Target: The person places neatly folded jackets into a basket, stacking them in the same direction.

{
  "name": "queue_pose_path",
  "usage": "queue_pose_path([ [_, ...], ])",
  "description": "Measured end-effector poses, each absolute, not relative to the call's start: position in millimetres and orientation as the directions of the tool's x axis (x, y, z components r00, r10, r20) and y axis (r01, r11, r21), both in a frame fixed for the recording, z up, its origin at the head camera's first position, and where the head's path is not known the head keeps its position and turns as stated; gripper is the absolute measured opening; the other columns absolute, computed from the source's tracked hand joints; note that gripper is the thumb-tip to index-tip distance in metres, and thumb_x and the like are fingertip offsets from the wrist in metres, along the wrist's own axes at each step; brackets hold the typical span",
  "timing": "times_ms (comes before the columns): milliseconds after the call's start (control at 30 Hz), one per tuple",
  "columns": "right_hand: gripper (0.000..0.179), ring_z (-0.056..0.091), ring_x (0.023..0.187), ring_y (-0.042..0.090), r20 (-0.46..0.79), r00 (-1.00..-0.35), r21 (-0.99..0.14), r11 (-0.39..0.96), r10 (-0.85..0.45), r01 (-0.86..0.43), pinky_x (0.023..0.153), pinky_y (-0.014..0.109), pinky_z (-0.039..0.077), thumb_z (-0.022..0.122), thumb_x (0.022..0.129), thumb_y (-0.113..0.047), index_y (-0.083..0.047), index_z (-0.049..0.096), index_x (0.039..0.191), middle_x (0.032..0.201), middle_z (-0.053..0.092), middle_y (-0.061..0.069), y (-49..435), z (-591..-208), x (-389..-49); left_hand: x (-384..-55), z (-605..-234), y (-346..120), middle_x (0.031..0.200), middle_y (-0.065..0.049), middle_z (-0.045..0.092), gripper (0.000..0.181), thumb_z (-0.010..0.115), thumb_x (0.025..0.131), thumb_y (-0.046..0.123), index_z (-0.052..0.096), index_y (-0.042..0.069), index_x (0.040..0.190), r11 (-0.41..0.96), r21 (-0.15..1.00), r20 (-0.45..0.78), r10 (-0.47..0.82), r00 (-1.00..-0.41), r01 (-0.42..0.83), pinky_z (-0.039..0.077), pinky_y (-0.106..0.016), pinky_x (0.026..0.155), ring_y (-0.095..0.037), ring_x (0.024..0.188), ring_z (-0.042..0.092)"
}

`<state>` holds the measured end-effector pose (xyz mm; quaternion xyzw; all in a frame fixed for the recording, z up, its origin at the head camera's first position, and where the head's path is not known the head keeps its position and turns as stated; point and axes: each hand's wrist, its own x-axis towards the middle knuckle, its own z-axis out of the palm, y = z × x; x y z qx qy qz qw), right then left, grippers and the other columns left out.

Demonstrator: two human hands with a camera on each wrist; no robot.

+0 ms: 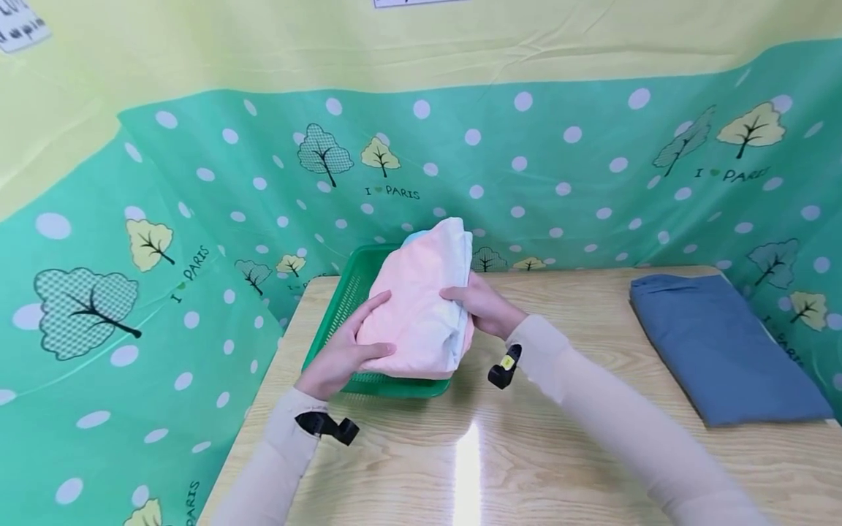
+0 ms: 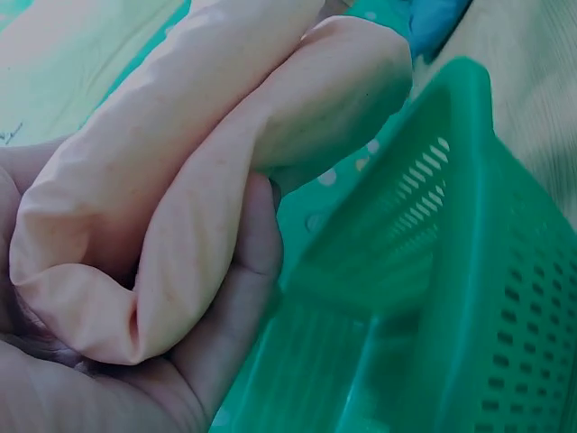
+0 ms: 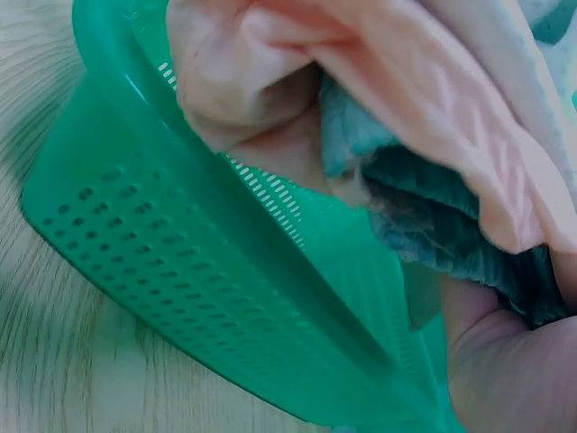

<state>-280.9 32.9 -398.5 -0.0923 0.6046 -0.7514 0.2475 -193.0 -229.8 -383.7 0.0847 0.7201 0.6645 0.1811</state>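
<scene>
Here on the left we have a green-and-cream printed fabric curtain (image 1: 164,314) with white dots and small trees, dropping right beside the left edge of the pale wood-grain surface (image 1: 559,453). Next along, we see a green plastic basket (image 1: 408,389) with slotted walls, its left side and front rim showing past the load above it, its ribbed floor visible from the left wrist.

Now we reach the left grip (image 1: 342,356), a bare hand coming in from the front: thumb and fingers curl round the lower left end of a bundled, folded pink cloth (image 1: 414,307), whose soft rolled end sits in the palm. That bundle tilts over the basket, squarely between both hands, with pale blue layers along its right edge; whether it touches the rim, we cannot tell.

Across to the right grip (image 1: 488,303), and it's grasping too, thumb on the near face of the bundle, fingers tucked behind the fold, darker teal layers bunched beside them.

Further right, we get a broad stretch of wood running past the forearm, and then, near the right-hand edge and well apart from the basket, a flat, folded dark-blue cloth (image 1: 723,351).
</scene>
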Motion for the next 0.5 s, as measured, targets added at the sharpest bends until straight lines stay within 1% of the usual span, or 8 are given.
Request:
queue_pose_path([
  [200,0.06,0.055,0.131,0.031,-0.179,-0.865,-0.947,-0.157,-0.468,0.281,0.116,0.048,0.042,0.048,0.103,-0.002,-0.013,0.026,0.158,0.148,0.048,0.018,18,-405,-288,-201,-388,-241,0.165,0.0,0.022,0.088,0.075,0.089,0.001,0.035,0.038,0.158,0.103,0.984,-0.171,0.352,-0.92,-0.144,0.055,-0.023,0.093,-0.028,0.14,0.039],
  [333,0.064,0.05,0.137,0.032,-0.21,-0.884,-0.942,-0.154,-0.418,0.297,0.119,0.048,0.038,0.049,0.102,0.0,-0.016,0.025,0.159,0.151,0.046,0.016,7,-408,-292,-207,-392,-248,0.164,-0.003,0.022,0.089,0.074,0.089,-0.002,0.034,0.035,0.159,0.11,0.981,-0.185,0.325,-0.927,-0.157,0.056,-0.021,0.09,-0.028,0.136,0.04],
  [500,0.071,0.041,0.146,0.031,-0.237,-0.892,-0.94,-0.141,-0.384,0.311,0.124,0.046,0.032,0.049,0.1,0.004,-0.016,0.02,0.162,0.158,0.04,0.013,-4,-415,-296,-214,-398,-253,0.166,-0.004,0.017,0.089,0.072,0.089,-0.004,0.033,0.033,0.16,0.135,0.972,-0.227,0.304,-0.925,-0.194,0.056,-0.02,0.088,-0.03,0.138,0.036],
])
